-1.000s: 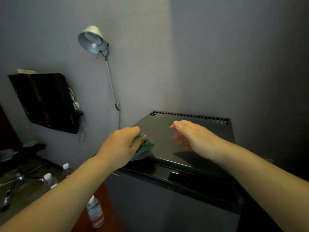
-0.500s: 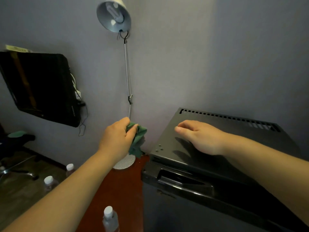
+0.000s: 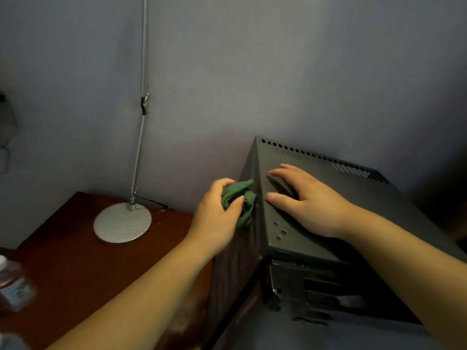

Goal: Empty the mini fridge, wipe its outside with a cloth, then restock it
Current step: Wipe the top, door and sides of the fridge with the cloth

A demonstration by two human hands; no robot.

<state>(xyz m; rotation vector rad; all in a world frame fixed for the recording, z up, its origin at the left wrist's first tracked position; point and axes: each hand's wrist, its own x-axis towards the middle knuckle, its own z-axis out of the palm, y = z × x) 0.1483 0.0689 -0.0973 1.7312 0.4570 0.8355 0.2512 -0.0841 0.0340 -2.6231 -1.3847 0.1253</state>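
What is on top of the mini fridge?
The right hand rests on the mini fridge top, hiding the surface beneath its palm. The green cloth touches its side.

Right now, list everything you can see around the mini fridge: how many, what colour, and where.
mini fridge: one, dark grey, right, against the wall
cloth: one, green, bunched at the fridge's upper left side
lamp: one, silver, round base on the table, thin pole rising out of view
table: one, reddish-brown, left of the fridge
bottle: one, clear, blurred, far left edge
wall: one, grey, behind everything
left hand: one, grips the cloth
right hand: one, fingers spread on the fridge top
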